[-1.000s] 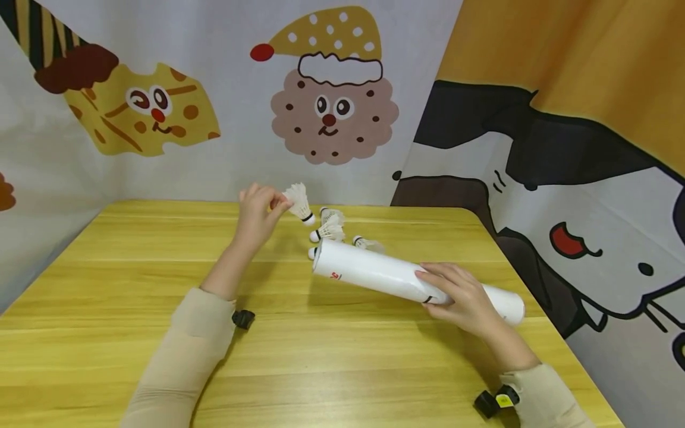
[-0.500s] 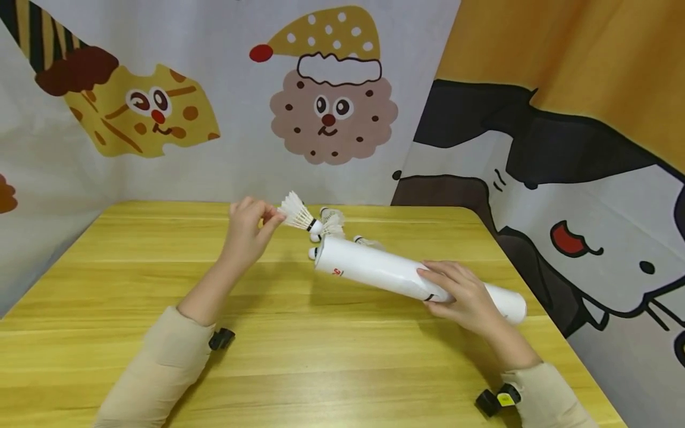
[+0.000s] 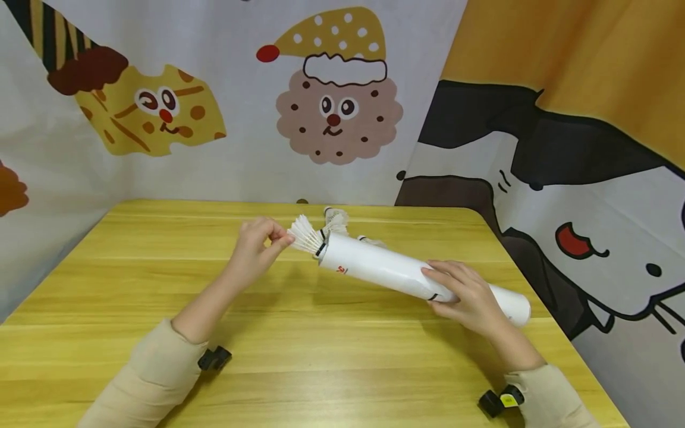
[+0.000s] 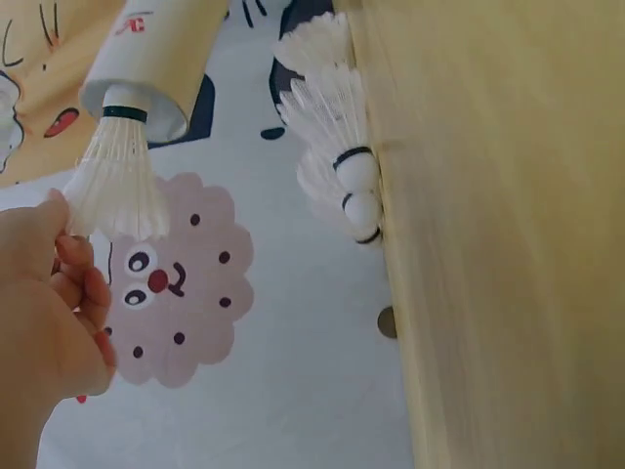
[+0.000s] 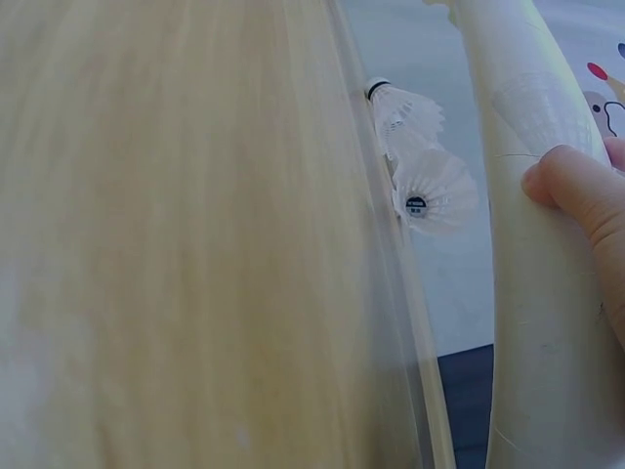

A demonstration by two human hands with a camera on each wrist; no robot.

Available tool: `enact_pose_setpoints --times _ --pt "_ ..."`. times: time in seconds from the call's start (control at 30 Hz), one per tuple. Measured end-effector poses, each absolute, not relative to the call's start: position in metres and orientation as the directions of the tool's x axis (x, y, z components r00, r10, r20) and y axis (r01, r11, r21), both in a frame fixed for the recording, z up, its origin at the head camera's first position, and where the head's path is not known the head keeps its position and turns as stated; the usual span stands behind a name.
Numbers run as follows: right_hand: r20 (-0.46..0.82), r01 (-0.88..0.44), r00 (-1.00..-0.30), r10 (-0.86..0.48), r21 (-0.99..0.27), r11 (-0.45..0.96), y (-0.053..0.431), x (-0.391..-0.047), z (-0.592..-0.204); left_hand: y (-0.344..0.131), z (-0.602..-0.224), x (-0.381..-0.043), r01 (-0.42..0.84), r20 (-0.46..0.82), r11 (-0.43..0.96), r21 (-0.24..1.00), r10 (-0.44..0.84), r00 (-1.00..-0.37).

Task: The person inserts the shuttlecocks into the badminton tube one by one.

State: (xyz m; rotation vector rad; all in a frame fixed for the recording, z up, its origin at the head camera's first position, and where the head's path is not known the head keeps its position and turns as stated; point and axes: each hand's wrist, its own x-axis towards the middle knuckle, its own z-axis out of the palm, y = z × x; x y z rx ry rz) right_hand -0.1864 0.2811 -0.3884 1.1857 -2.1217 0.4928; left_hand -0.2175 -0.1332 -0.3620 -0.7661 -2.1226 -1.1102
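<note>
Wood-grain table (image 3: 332, 362), red-marked white tube (image 3: 382, 267)

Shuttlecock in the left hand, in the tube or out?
Mostly out: the shuttlecock's feathers, pinched by the left hand, show outside the white tube, dark band at the mouth. Whether the cork is inside, I cannot tell.

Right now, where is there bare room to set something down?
The table is bare between left sleeve and right sleeve, in front of the shuttlecock tube, and left of the left sleeve. It is crowded behind the tube, where shuttlecocks lie.
</note>
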Motion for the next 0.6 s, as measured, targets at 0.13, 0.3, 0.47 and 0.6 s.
enact_pose_setpoints --times 0.13,0.3,0.47,0.6 --pt "0.694 -0.858 -0.378 -0.612 -0.014 0.514 0.28 -0.187 -0.389 -0.125 -0.363 -0.212 0.681 0.65 0.428 0.594 0.242 -0.72" --pt "0.697 -0.86 -0.373 -0.613 -0.013 0.509 0.279 -0.187 -0.39 -0.116 -0.365 -0.207 0.593 0.5 0.392 0.704 0.319 -0.805" --pt "0.696 -0.862 -0.37 -0.615 -0.011 0.506 0.279 -0.187 -0.391 -0.111 -0.367 -0.205 0.53 0.377 0.317 0.787 0.434 -0.818" --pt "0.701 -0.867 -0.355 -0.618 0.001 0.499 0.279 -0.188 -0.391 -0.108 -0.367 -0.204 0.504 0.339 0.286 0.815 0.471 -0.815"
